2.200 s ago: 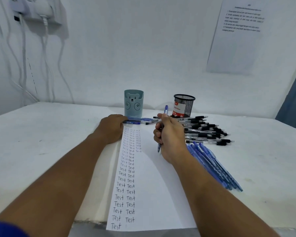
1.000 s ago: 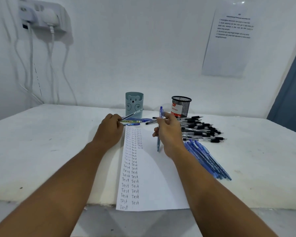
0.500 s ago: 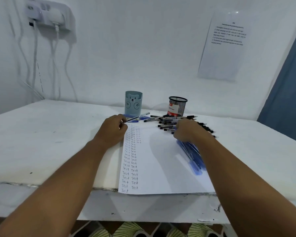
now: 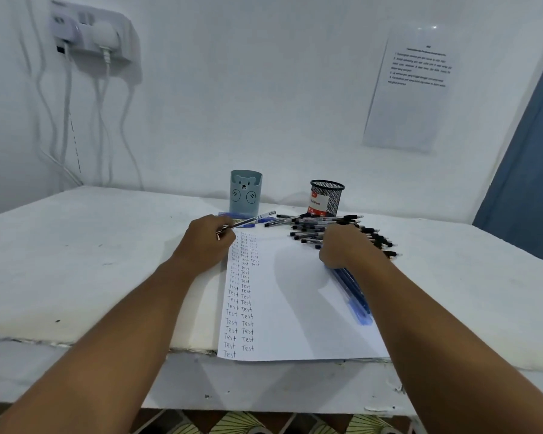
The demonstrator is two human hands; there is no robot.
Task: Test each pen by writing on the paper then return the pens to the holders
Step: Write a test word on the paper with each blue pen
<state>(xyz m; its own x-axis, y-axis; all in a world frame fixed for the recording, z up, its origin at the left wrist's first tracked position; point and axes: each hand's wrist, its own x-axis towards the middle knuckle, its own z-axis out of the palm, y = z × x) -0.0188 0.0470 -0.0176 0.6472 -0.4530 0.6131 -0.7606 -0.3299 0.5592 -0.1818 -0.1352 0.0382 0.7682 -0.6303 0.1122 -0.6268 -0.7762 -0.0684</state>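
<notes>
A white paper [image 4: 298, 308] lies on the table with columns of "Test" down its left side. My left hand [image 4: 207, 242] rests at the paper's top left corner and pinches a clear pen [image 4: 253, 219] that points toward the blue bear holder [image 4: 245, 192]. My right hand [image 4: 345, 249] lies palm down on the top end of a bundle of blue pens [image 4: 355, 296] at the paper's right edge; its fingertips are hidden. A heap of black-capped pens [image 4: 323, 225] lies in front of the black mesh holder [image 4: 326, 197].
Several blue pens [image 4: 264, 219] lie at the foot of the bear holder. The white table [image 4: 91, 261] meets a white wall with a power strip and cables [image 4: 88, 39] at the upper left and a printed sheet [image 4: 411, 89] at the right.
My right hand carried a blue pen from the paper to the blue bundle and now rests there. My left hand picked a clear pen up. The camera has tilted up.
</notes>
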